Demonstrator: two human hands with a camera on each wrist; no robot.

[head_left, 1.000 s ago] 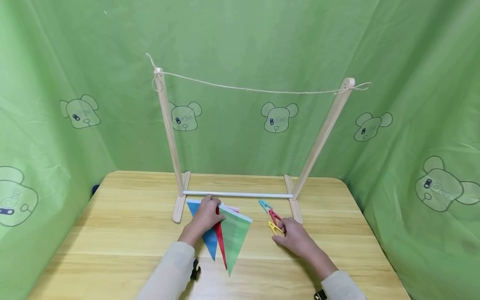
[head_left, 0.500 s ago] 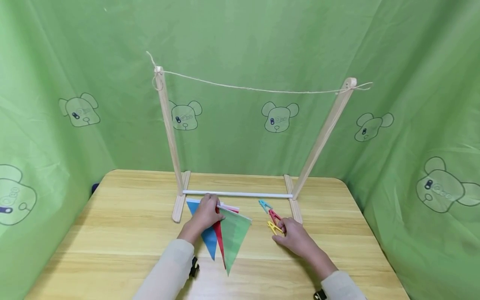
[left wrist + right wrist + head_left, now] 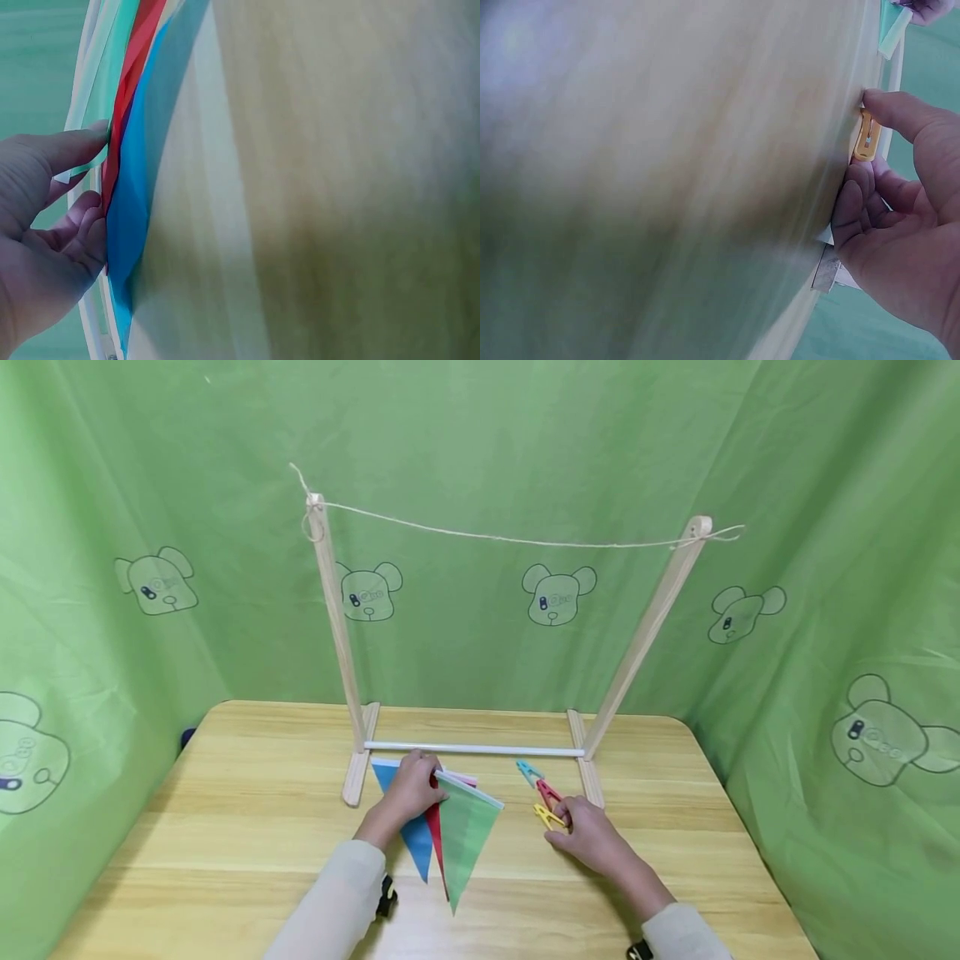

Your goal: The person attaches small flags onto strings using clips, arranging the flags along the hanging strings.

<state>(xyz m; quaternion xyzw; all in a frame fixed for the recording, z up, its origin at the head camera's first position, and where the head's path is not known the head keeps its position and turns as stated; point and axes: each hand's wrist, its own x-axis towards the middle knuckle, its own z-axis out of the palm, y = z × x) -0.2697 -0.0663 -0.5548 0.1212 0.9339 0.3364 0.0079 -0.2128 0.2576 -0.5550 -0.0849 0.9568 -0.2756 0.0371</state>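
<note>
My left hand [image 3: 411,785] grips the upper left corner of a green pennant [image 3: 468,822] with a white hem. Under that hand lie a blue pennant [image 3: 415,831] and a red pennant [image 3: 437,835]; a strip of pink [image 3: 471,779] shows behind the green one. In the left wrist view the thumb lies over the green fabric, fingertips against the red and blue pennants [image 3: 129,195]. To the right, my right hand [image 3: 592,835] holds the handle end of a yellow clothespin [image 3: 547,817] between thumb and fingers. A red clothespin [image 3: 547,791] and a light blue clothespin [image 3: 529,772] lie beyond it.
Behind the hands stands a wooden frame with a left post [image 3: 337,627], a right post [image 3: 645,631] and a white crossbar [image 3: 472,748]. A string [image 3: 487,537] sags between the post tops. Green cloth [image 3: 457,452] surrounds the wooden table [image 3: 225,827].
The green pennant's tip has shifted slightly to the left, and its angle under the left hand has changed a little. The right hand and the clothespins have stayed in place.
</note>
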